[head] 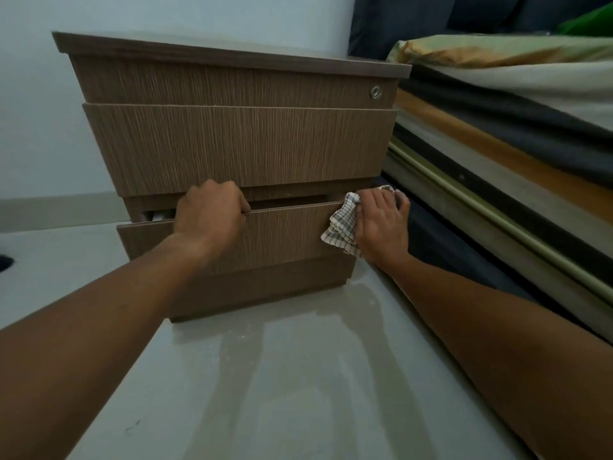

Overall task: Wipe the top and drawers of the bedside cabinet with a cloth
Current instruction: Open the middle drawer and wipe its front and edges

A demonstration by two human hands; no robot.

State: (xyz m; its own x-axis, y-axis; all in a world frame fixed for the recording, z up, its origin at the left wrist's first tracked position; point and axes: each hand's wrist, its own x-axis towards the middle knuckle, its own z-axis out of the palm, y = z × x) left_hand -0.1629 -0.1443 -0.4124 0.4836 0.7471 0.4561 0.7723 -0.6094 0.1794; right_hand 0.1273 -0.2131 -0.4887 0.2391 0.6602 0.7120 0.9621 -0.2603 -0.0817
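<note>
Head camera, looking forward and down: a person crouched low before a wood-grain bedside cabinet (pixel 232 94) works on its lowest drawer, both bare forearms reaching in from the bottom corners of the frame. The cabinet stands on a pale, glossy tiled floor (pixel 298 376) against a light wall (pixel 39 111), its right side close beside a bed (pixel 514 144) stacked with layered bedding in cream, orange and dark grey.

The bottom drawer (pixel 282 234) is pulled partly out, a dark gap showing above its front panel, while the middle drawer (pixel 238 144) and the top drawer (pixel 215 84) sit closed or nearly so. A small round metal lock (pixel 375 92) is set near the right end of the top drawer's face.

The left hand (pixel 209 214) grips the top edge of the bottom drawer's front, fingers curled over the lip and hooked into the gap, knuckles up. The right hand (pixel 381 220) is at the drawer's right end, fingers spread fairly flat and pressing a checked white-and-dark cloth (pixel 340 224) against the upper right corner of the drawer front. The cloth is bunched under the palm, with a loose fold hanging down to the left of the hand over the panel face and a small part showing past the fingertips at the drawer's corner.

The cabinet's top surface (pixel 199 48) is seen only edge-on from this low angle.
</note>
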